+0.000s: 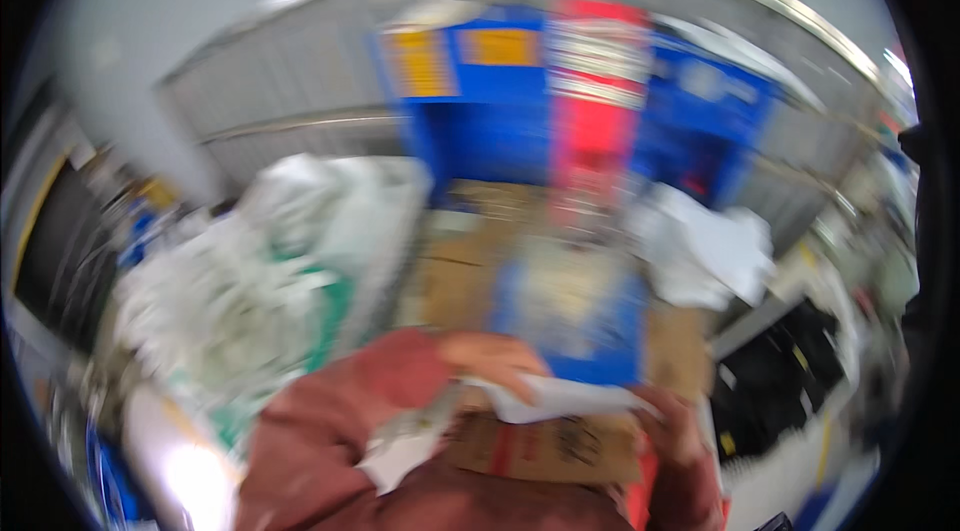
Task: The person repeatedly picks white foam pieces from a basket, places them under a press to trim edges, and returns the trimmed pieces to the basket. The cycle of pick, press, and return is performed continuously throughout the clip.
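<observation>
A white, thin, sheet-like piece (565, 399) stretches between my two hands, close to my body. My left hand (500, 361) is closed on its left end, fingers over the upper edge. At the other end my right hand (675, 426) is closed round the right tip. Just below the white piece is brown cardboard (545, 449) with dark and red print; whether either hand touches it I cannot tell. Beyond my hands stands a blue machine with a red column (595, 141), its blue base (620, 331) nearest me. Motion blurs the whole picture.
A large heap of white pieces (215, 306) with green among them lies at left. White material (705, 246) sits right of the machine. A container with black contents (780, 381) stands at right. Behind runs a grey panelled wall (310, 71).
</observation>
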Motion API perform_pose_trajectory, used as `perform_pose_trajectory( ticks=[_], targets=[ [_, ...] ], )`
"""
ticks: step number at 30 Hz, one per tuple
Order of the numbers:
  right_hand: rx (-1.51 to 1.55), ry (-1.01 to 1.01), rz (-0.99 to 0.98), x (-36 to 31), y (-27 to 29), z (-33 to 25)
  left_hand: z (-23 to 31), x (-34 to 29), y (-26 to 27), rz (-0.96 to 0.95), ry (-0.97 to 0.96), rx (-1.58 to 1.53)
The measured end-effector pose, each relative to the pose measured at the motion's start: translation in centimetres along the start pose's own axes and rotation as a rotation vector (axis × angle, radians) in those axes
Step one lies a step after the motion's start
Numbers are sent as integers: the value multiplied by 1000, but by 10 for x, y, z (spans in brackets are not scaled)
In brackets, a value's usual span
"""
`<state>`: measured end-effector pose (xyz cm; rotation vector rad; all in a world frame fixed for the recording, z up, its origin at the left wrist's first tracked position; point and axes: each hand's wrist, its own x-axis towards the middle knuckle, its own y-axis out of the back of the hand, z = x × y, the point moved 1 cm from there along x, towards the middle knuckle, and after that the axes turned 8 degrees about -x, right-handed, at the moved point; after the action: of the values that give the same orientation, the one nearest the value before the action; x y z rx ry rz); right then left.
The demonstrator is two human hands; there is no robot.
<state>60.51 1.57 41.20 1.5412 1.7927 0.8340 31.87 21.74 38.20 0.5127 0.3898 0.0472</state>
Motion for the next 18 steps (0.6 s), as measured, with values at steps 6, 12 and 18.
perform_pose_trajectory(
  ticks=[6,12,18],
  targets=[
    [263,164,186,44,-24,-25,-4,-93,17,345,-48,-350],
    [462,162,327,70,-47,-24,14,-147,40,428,293,-451],
    [569,75,216,101,-39,-57,21,-195,59,507,197,-495]
  ],
)
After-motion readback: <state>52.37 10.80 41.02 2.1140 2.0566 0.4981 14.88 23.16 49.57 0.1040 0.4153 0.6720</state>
